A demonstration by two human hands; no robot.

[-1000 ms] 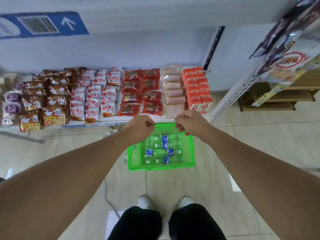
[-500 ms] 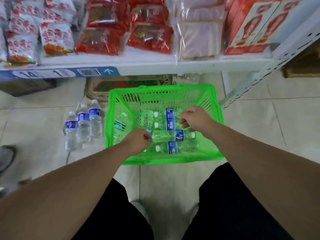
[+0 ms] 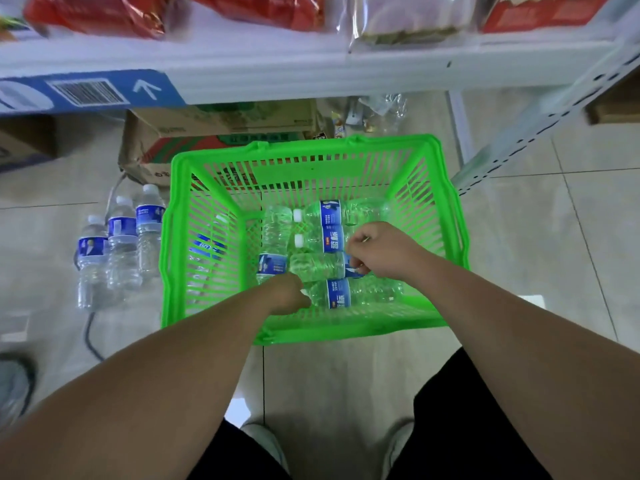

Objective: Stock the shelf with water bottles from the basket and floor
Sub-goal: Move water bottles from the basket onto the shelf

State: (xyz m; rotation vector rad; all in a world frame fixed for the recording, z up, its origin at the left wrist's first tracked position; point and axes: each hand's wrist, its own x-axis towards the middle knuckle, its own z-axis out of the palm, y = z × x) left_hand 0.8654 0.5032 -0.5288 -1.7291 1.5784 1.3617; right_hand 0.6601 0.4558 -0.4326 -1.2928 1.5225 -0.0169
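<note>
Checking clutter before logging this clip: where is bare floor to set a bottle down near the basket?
Bare tile lies right of the basket, toward the shelf upright, and between its near rim and the shoes. Crowded: left side, three standing bottles.

- Basket [image 3: 346, 329] on the floor [image 3: 554, 254], before the shelf [image 3: 277, 71].
- Bottles [image 3: 332, 237] lying side by side in the basket; left hand [image 3: 284, 294] and right hand [image 3: 377, 252] among them.
- Three standing bottles [image 3: 121, 244] on the floor, just left of the basket.
- Carton [image 3: 207, 133] behind the basket, under the shelf.
</note>
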